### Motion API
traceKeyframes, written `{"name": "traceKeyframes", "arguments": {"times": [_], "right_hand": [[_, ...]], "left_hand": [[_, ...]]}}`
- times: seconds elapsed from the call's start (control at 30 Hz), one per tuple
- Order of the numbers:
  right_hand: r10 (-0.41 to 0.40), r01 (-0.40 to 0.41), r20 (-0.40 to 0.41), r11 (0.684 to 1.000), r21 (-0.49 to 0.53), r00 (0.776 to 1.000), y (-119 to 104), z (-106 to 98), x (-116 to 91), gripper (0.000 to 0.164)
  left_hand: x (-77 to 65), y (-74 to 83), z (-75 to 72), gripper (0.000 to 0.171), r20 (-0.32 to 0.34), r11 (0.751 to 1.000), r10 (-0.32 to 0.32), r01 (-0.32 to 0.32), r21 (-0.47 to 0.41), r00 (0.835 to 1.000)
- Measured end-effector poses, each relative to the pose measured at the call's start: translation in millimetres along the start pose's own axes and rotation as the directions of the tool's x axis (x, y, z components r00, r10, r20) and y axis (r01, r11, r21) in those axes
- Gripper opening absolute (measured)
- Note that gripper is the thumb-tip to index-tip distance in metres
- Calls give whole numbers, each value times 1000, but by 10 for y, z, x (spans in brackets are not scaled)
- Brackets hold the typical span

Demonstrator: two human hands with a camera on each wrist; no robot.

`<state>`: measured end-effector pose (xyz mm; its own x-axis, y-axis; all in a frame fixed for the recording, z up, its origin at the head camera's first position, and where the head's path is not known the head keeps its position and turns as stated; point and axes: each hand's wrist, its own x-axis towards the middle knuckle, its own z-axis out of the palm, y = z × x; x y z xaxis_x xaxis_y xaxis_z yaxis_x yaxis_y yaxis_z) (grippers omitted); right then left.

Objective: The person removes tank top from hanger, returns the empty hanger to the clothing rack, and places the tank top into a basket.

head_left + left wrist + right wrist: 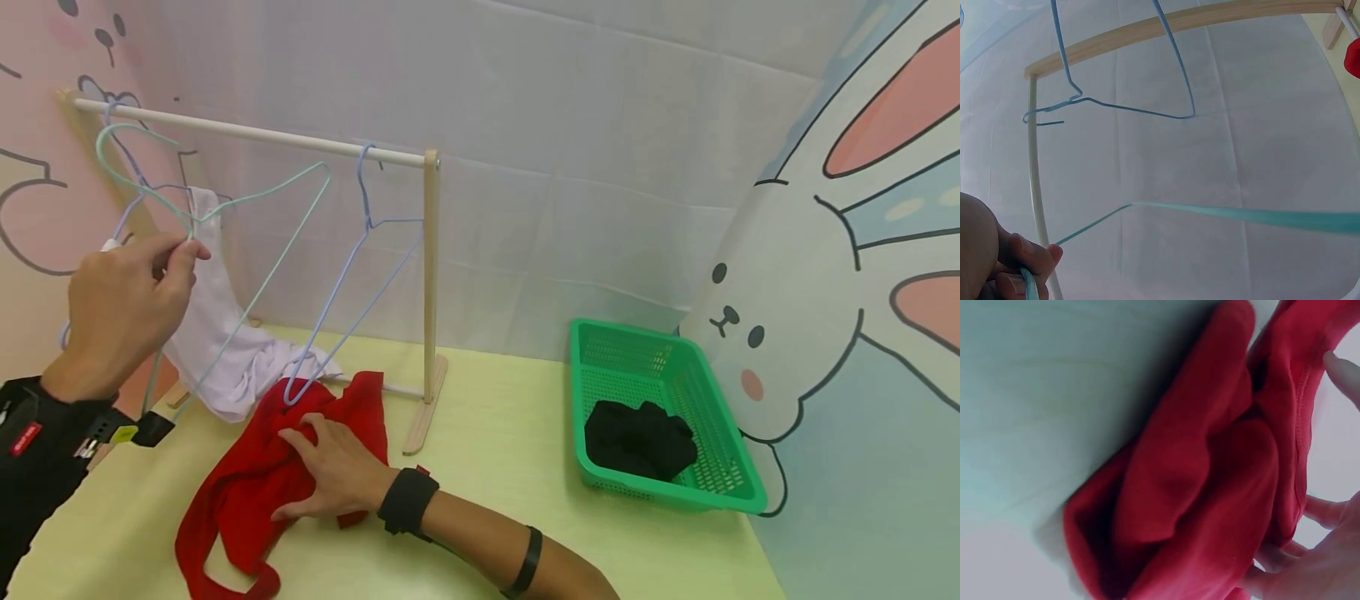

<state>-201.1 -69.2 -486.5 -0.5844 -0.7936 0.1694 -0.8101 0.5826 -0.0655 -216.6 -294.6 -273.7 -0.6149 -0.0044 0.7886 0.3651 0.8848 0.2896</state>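
Note:
In the head view my left hand (131, 304) pinches a mint-green wire clothes hanger (281, 260) near the base of its hook, holding it in front of the rack. The left wrist view shows the same hanger (1260, 215) running off to the right from the fingers. A crumpled red garment (258, 475) lies on the table, with a long narrow strip at its lower left. My right hand (341, 471) rests on it, fingers and thumb spread. Close up in the right wrist view, the garment (1191, 481) shows folds and a stitched edge beside the fingers.
A clothes rack has a white rail (240, 129) and wooden posts (431, 275). One blue hanger (366, 192) hangs near its right end; a white garment (213, 333) droops at the left onto the table. Rightward stands a green basket (675, 497) holding black cloth (637, 442).

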Motion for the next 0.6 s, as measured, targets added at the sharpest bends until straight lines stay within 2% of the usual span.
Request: {"name": "traceKeyframes", "arguments": {"times": [0.2,0.4,0.6], "right_hand": [[31,-30,6,996,-86,1000,-4,17,-3,105],[88,-88,-9,974,-208,996,32,67,50,109],[174,-169,18,970,-173,985,88,126,137,111]], "left_hand": [[79,24,6,36,14,1000,0,0,16,1000],[155,33,19,37,39,1000,13,-14,19,999],[215,25,47,40,69,1000,4,-5,13,998]]}}
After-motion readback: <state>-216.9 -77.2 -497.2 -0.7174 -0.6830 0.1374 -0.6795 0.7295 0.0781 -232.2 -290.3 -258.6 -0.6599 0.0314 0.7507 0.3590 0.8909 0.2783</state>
